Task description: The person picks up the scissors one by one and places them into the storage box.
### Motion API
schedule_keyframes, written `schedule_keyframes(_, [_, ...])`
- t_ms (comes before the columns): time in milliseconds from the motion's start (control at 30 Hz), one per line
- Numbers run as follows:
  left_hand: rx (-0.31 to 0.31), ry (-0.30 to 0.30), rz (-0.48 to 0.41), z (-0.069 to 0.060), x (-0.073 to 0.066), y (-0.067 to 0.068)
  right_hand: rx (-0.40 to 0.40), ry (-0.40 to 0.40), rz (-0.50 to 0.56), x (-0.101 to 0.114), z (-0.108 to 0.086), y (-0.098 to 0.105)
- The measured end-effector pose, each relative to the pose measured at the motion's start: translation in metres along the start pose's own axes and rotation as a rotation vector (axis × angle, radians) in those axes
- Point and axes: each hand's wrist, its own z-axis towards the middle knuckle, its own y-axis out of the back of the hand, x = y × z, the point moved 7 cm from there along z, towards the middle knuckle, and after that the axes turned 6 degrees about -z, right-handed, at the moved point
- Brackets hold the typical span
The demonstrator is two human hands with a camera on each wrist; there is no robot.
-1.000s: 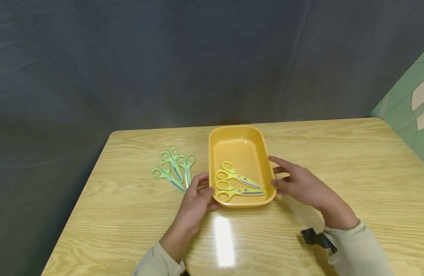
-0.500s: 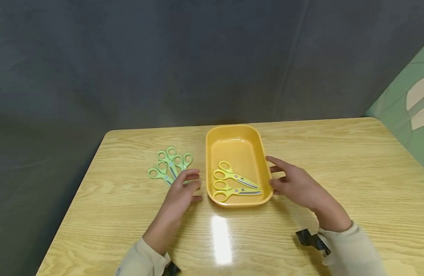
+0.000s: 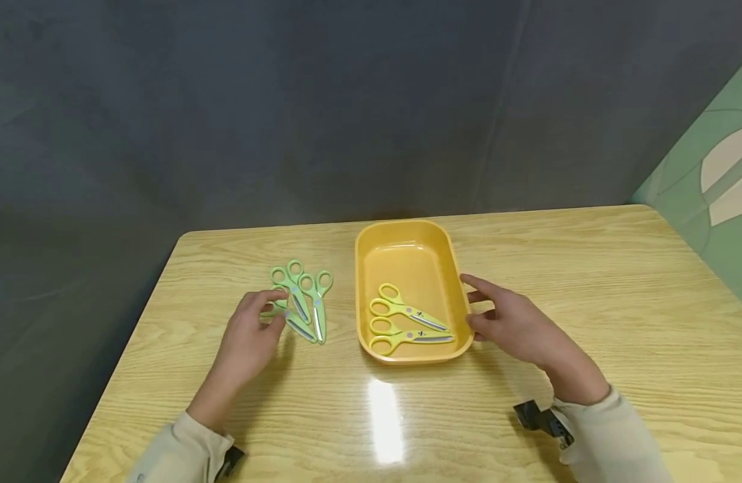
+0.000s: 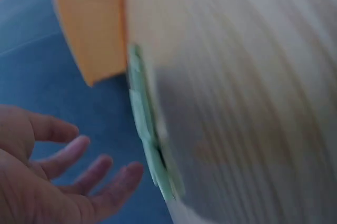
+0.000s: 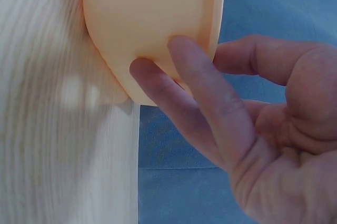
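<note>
Three pairs of green scissors (image 3: pixel 291 293) lie fanned together on the left of the table. My left hand (image 3: pixel 247 332) is over the leftmost pair with nothing in its grasp; its fingers (image 4: pixel 68 155) are loosely bent and apart from the scissors in the left wrist view. A yellow-orange plastic tray (image 3: pixel 361 268) stands at the middle, and two pairs of yellow scissors (image 3: pixel 407 310) lie in its near half. My right hand (image 3: pixel 510 325) rests against the tray's right side. In the right wrist view, its extended fingers (image 5: pixel 202 74) touch the outer wall, with the thumb by the rim.
The wood-grain table (image 3: pixel 588 288) has its far edge behind the tray. A dark cloth (image 3: pixel 347 114) hangs at the back and left, and a green patterned surface (image 3: pixel 727 174) is at the right. A light reflection shows in front of the tray.
My left hand has let go of the tray's left side and moved left to the green scissors. The right hand stays at the tray. Both scissors groups lie as before.
</note>
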Motion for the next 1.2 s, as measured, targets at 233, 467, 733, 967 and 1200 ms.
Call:
schedule_keyframes(233, [-0.083,-0.257,0.321,0.0,0.0,0.002,0.004,-0.01,-0.011,-0.001,0.001,-0.002])
schedule_keyframes(467, [-0.072,-0.556,0.627,-0.005,-0.007,-0.005,-0.001,-0.008,-0.028,0.001,0.001,-0.002])
schedule_keyframes(733, [0.007,-0.64,0.687,0.003,0.0,-0.01,-0.006,-0.011,-0.041,0.0,-0.001,-0.001])
schedule_keyframes(967, [0.017,-0.65,0.657,0.008,0.003,-0.009,-0.005,-0.009,-0.06,0.0,-0.001,0.0])
schedule_keyframes(1200, [0.065,-0.651,0.659,0.01,0.009,-0.013,-0.005,-0.011,-0.07,0.001,-0.002,0.001])
